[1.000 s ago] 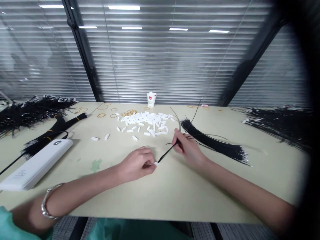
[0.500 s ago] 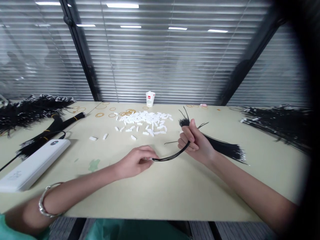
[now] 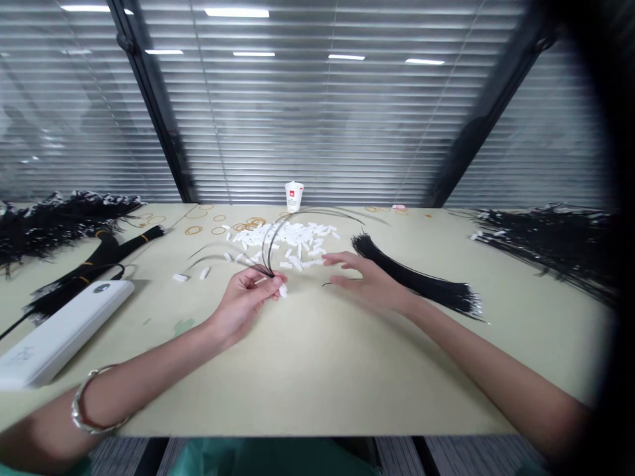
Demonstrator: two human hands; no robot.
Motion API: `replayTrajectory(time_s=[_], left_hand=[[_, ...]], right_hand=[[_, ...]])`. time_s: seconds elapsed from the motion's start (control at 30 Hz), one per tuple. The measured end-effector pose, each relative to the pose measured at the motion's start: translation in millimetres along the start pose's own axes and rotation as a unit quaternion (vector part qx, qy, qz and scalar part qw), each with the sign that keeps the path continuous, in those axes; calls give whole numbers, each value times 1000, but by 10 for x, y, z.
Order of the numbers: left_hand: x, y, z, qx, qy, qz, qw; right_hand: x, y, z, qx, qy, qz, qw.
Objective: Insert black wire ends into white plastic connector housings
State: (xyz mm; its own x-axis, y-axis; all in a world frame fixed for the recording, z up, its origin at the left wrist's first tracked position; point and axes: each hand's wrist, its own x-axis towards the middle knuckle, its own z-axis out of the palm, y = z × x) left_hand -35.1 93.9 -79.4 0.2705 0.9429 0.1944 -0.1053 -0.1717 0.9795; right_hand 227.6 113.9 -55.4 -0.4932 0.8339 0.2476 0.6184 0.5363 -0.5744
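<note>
Between the fingertips of my left hand is a white connector with several thin black wires fanning up and away from it. The wires look smeared by motion, and part of the connector is covered by my fingers. My right hand hangs over the table with fingers stretched apart, holding nothing. To its right lies a thick bundle of black wires with pale tips. One loose wire end pokes out near my right fingers. Beyond both hands is a pile of white connectors.
A white power bank with a cable lies at left, beside banded black wire bundles. Heaps of wires with white ends sit far left and far right. A paper cup and rubber bands are at the back.
My right hand has let go of the wires and opened. My left hand has turned upward and moved left with the connector, and the wires now swing up and away.
</note>
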Motion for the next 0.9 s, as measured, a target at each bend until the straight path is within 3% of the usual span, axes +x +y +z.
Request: replayTrajectory(time_s=[0.13,0.3,0.47,0.63,0.7,0.83,0.9], left_hand=[[-18,49,19,13,3,29,999],[-45,70,60,128,-68,48,988],[-29,-38,50,233,-147,41,960],[-38,-61,53,277,-168,47,945],[-46,-44,59,292,-173,54,939],[-61,-21,77,319,-178,74,928],[-66,-17,91,332,-176,85,923]], right_hand=[[-7,87,108,-91,-5,-6,996],[21,137,156,-142,-15,-13,990],[12,58,98,-126,42,-7,991],[-13,-121,-143,-39,119,-10,992],[-10,-149,-245,68,151,7,986],[14,-101,-367,302,213,74,926],[24,-70,-364,366,210,103,901]])
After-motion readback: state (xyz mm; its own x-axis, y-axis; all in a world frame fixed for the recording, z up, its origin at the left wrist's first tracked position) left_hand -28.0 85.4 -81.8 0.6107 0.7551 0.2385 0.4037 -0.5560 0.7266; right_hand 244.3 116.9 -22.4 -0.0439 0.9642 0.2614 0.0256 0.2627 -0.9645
